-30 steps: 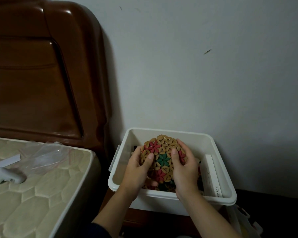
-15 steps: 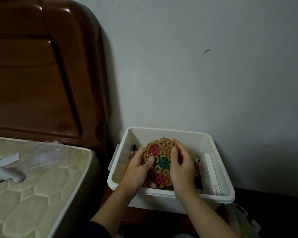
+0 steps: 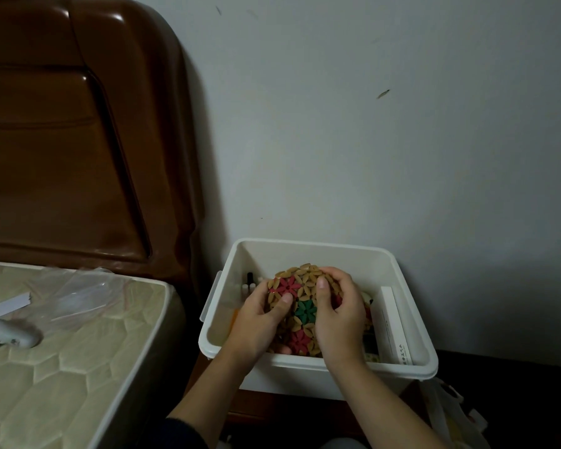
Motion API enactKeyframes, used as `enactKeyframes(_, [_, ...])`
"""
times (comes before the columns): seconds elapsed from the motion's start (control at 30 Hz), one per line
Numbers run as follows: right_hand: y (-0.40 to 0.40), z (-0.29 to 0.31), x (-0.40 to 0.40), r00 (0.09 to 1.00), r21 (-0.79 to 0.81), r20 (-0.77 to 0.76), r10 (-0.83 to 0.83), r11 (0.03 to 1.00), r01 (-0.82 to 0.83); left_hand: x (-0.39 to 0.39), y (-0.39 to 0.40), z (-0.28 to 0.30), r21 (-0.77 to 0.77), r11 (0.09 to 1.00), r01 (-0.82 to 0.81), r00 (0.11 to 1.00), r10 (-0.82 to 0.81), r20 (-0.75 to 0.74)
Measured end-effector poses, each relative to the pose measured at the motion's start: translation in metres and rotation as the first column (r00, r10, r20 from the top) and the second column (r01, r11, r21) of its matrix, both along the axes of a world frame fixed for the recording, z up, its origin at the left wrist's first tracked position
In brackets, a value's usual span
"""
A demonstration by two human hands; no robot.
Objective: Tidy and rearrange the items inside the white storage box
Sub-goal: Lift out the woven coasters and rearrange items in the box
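Note:
A white storage box (image 3: pixel 308 372) stands against the wall beside the bed. Inside it, both of my hands hold a round woven mat (image 3: pixel 300 288) of tan petal pieces with red and green flowers. My left hand (image 3: pixel 256 322) grips its left edge, thumb on the face. My right hand (image 3: pixel 339 315) curls over its right side and top. The mat stands tilted, its lower part down in the box. A white flat box (image 3: pixel 394 325) leans along the right wall. A black-tipped pen (image 3: pixel 250 280) stands at the back left.
A mattress (image 3: pixel 68 361) lies to the left with a clear plastic bag (image 3: pixel 78 296), a white controller (image 3: pixel 8 332) and a paper strip (image 3: pixel 7 306) on it. A brown headboard (image 3: pixel 78 131) rises behind. White bags (image 3: pixel 454 413) lie at the lower right.
The mat has gone lower into the box with both hands still on it. My right hand's fingers have curled further over its top edge.

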State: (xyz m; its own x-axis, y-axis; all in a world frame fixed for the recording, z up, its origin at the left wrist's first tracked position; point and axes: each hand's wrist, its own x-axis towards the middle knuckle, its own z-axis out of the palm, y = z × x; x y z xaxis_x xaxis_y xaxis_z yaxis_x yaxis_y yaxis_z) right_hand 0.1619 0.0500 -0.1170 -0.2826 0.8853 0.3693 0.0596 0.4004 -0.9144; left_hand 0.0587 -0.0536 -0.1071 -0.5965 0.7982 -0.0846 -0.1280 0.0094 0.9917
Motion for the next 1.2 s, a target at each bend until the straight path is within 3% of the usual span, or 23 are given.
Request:
enactKeyframes(0.27, [0.018, 0.011, 0.001, 0.986, 0.08, 0.144, 0.08, 0.992, -0.093, -0.003, 0.001, -0.003, 0.023, 0.999, 0.033, 0.999, -0.034, 0.026])
enactKeyframes(0.37, [0.018, 0.012, 0.001, 0.986, 0.064, 0.134, 0.097, 0.992, -0.106, -0.004, 0.002, -0.004, 0.036, 0.999, 0.039, 0.999, -0.038, -0.008])
enactKeyframes(0.83, [0.014, 0.009, -0.009, 0.996, -0.093, 0.079, 0.033, 0.995, -0.026, -0.002, -0.001, -0.002, 0.034, 0.998, 0.047, 0.999, -0.047, -0.012])
enactKeyframes(0.93, [0.026, 0.011, -0.005, 0.991, -0.206, 0.091, 0.094, 0.976, -0.073, -0.003, -0.002, 0.0, 0.034, 0.999, 0.039, 0.999, -0.039, 0.007])
enactKeyframes(1.07, [0.043, 0.013, 0.004, 0.942, -0.41, 0.139, 0.306, 0.884, -0.227, -0.005, 0.0, 0.001, 0.054, 0.998, 0.015, 0.999, -0.017, 0.048])
enactKeyframes(1.2, [0.043, 0.008, -0.002, 0.953, -0.383, 0.14, 0.268, 0.902, -0.198, -0.008, 0.004, 0.003, 0.096, 0.994, 0.05, 0.982, -0.067, 0.179])
